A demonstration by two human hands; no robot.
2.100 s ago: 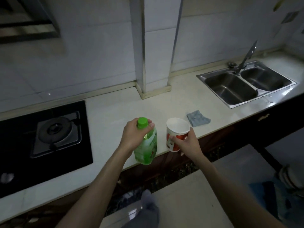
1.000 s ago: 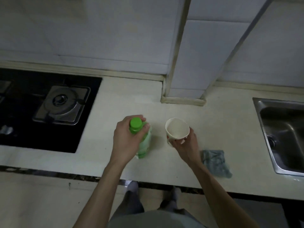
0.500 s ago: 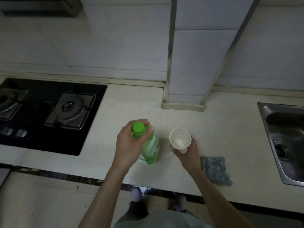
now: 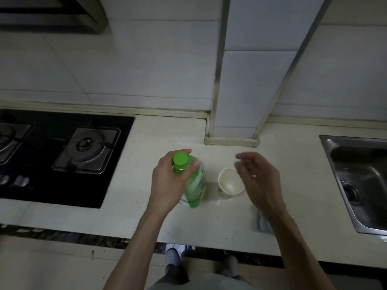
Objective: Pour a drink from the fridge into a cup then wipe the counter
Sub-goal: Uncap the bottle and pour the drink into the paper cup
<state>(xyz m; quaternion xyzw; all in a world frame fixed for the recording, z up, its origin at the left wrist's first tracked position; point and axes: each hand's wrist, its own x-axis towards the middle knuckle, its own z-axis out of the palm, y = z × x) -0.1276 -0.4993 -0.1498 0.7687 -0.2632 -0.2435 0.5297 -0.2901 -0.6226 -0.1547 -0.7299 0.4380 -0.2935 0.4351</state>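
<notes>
Just let go of the paper cup (image 4: 229,184) with the right hand (image 4: 259,181): wrapped round the cup's side 0.5 s ago, now lifted clear above the rim, fingers loosely curled, holding nothing. Leaves the cup standing upright on the counter (image 4: 146,216), midway between the gas hob (image 4: 62,153) and the sink (image 4: 356,174), nearer the front edge than the wall. Shows a pale bare bottom inside, no liquid. Still grips, with the left hand (image 4: 167,185), the neck of the green plastic drink bottle (image 4: 194,185), just left of the cup, close but not touching, base on the counter. Keeps the green screw cap (image 4: 180,160) on, so nothing poured yet; fill level hard to read through the label. Suggests cup placement done and the freed right hand bound for the cap. Hides most of the grey cloth (image 4: 262,223) under the right forearm, near the front edge toward the sink, untouched, wiping not yet started.
</notes>
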